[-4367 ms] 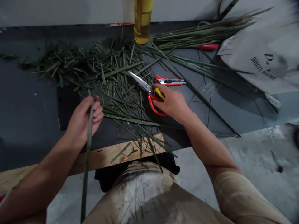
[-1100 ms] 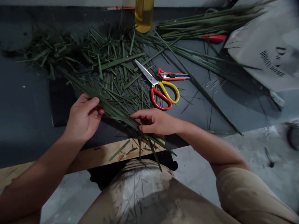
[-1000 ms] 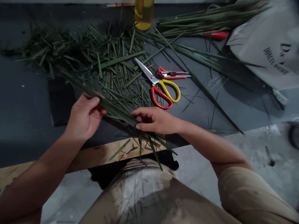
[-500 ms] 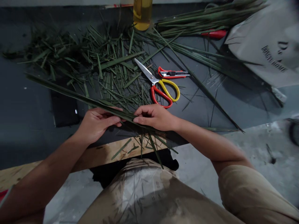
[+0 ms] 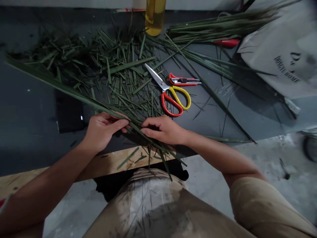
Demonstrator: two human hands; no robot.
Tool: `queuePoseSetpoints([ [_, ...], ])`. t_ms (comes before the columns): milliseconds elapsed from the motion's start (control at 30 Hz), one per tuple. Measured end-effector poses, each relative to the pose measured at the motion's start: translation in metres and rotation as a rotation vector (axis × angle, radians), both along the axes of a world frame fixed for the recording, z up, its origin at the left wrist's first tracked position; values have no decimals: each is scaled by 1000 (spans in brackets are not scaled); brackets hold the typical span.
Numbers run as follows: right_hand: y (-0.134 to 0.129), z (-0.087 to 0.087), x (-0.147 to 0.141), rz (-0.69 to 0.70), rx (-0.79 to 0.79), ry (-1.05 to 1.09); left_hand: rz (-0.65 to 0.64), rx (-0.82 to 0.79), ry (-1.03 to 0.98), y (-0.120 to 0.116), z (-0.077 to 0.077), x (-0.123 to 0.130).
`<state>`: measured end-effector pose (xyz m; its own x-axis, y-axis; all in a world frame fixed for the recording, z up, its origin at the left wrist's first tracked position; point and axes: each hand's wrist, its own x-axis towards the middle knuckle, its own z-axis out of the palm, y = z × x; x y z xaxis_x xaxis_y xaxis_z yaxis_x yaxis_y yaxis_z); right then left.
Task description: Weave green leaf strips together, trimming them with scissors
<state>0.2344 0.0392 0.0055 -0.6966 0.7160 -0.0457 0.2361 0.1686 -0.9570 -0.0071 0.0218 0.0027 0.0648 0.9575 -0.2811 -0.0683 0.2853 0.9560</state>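
Long, narrow green leaves [image 5: 66, 91] slant from far left toward the table's near edge, pinched between thumb and fingers of a worker's left hand [image 5: 102, 132]. The right hand [image 5: 168, 130] curls at their near end, its fingertips narrowly parted; whether they grip cannot be told. Beyond lie stiff, flat leaf clippings [image 5: 121, 76], steel scissors [image 5: 162, 85] with smooth red and yellow handles, and a slim red-trimmed utility knife [image 5: 184, 80].

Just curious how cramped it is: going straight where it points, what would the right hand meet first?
The right hand would likely meet the green leaves first, then the left hand; depth is unclear, so it may be touching the leaves.
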Motion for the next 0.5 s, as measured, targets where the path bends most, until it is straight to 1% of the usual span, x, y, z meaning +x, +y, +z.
queuePoseSetpoints([
  [167,-2,-3,3,25,135,-25,100,-4,2,4,-2,0],
  [267,-3,-4,4,12,189,-17,163,-2,-58,8,-1,0],
  [367,-3,-2,4,-23,142,7,204,11,-157,12,3,1],
  [433,-3,-1,4,-41,86,14,203,29,-203,12,5,2],
  [500,-2,0,5,-36,77,9,196,45,-214,12,6,3],
])
